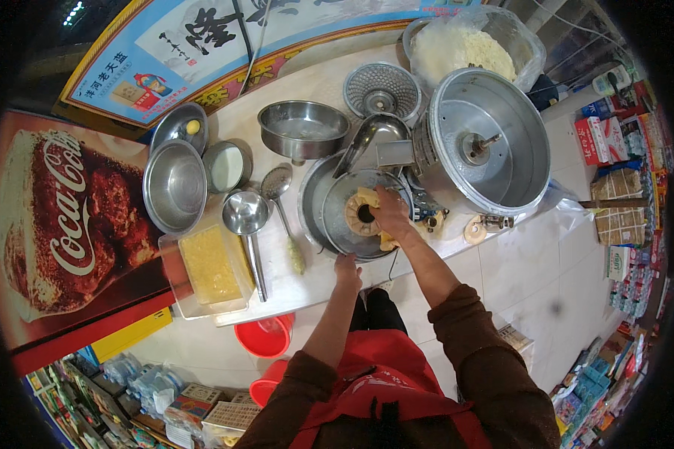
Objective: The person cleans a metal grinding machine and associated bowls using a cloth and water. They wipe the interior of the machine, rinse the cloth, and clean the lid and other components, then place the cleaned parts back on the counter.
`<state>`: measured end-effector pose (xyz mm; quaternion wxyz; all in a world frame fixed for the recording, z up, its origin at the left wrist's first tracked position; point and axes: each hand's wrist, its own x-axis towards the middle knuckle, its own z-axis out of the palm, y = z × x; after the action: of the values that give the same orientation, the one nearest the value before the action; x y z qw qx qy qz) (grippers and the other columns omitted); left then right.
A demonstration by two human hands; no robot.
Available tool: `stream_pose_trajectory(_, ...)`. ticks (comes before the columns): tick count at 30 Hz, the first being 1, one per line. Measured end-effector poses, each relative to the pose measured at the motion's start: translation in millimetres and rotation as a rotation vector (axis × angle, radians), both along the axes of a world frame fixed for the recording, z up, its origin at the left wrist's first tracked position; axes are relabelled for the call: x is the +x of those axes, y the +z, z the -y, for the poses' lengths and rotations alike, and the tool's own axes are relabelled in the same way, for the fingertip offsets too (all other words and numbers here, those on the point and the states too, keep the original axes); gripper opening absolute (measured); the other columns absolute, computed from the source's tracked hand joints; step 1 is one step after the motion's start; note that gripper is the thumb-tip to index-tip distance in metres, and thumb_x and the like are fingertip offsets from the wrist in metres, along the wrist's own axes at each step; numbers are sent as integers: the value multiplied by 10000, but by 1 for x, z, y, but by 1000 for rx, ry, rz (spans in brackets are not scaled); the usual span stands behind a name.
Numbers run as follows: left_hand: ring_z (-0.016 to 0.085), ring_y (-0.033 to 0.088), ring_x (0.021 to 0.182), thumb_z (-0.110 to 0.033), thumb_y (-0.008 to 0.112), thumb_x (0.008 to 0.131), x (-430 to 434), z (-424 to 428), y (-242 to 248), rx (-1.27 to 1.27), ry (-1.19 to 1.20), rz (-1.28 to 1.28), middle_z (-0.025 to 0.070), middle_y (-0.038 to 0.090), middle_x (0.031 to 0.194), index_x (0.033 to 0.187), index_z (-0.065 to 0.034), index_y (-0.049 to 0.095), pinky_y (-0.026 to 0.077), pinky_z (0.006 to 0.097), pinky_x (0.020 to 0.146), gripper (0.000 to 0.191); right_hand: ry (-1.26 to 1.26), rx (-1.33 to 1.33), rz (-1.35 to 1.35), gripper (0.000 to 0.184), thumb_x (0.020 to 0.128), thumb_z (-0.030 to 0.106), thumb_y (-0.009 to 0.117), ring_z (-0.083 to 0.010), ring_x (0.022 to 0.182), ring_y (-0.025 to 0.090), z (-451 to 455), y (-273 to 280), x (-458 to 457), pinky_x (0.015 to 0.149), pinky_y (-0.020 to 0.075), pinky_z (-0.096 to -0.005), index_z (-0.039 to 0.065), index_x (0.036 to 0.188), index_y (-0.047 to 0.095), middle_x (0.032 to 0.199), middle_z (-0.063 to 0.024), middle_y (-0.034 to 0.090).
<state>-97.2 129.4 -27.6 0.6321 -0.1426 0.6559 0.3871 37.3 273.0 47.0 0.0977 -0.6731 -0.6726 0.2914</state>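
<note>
My right hand (392, 213) presses a yellow cloth (368, 195) against a round tan hub (355, 218) with a dark central hole. The hub sits in the middle of a shallow round metal cover (337, 196), which rests in a wider metal basin (309, 210). At the near rim of the cover, my left hand (348, 269) grips the edge; its fingertips are partly hidden. Just right of them stands a grinding machine with a large open metal drum (455, 140), a shaft (490, 140) at its centre. A curved metal spout (365, 134) reaches over the basin.
Behind are a perforated metal basket (382, 90), a deep round pan (303, 126) and a plastic-lined tub of pale mash (477, 50). Leftward lie a ladle (246, 213), a skimmer (277, 182), metal bowls (175, 185) and a plastic box (210, 266). Red buckets (265, 337) stand below the table edge.
</note>
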Motion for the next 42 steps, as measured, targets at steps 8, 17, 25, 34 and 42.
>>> stream_pose_trajectory(8, 182, 485, 966, -125, 607, 839, -5, 21, 19, 101, 165, 11, 36, 516, 1060, 1234, -198, 318, 385, 435, 877, 495, 71, 28, -142, 449, 727, 204, 714, -366, 1010, 571, 19, 25, -6, 854, 456, -431, 51, 1112, 540, 1051, -183, 610)
stream_pose_trajectory(17, 175, 402, 1161, -252, 535, 931, -65, 81, 105, 598, 58, -133, 60, 434, 1254, 1318, -195, 191, 353, 385, 958, 521, -21, -123, -314, 487, 746, 259, 707, -362, 1009, 599, 48, 56, -43, 860, 470, -415, 47, 1159, 562, 1043, -197, 640)
stream_pose_trajectory(25, 268, 289, 1313, -203, 480, 935, -92, 66, 160, 929, -42, -527, 178, 253, 1442, 1436, 72, 59, 190, 386, 1111, 709, -191, -265, -804, 484, 723, 260, 706, -330, 963, 629, 63, 57, -75, 835, 477, -386, 0, 1114, 588, 1026, -190, 650)
stream_pose_trajectory(34, 270, 293, 1321, 72, 526, 782, -62, -12, 262, 821, -34, -540, 127, 237, 1483, 1477, -131, 179, 245, 392, 1097, 803, -430, -468, -1372, 363, 801, 188, 675, -161, 801, 610, 57, 46, -84, 717, 496, -310, -6, 1100, 606, 942, -71, 649)
stream_pose_trajectory(42, 260, 384, 1270, 178, 496, 674, -33, -63, 286, 965, -226, -705, 127, 281, 1454, 1461, -120, 247, 327, 346, 1055, 878, -386, -307, -1120, 512, 892, 440, 585, -216, 860, 606, 42, 30, -40, 798, 487, -354, 47, 1217, 540, 1005, -117, 633)
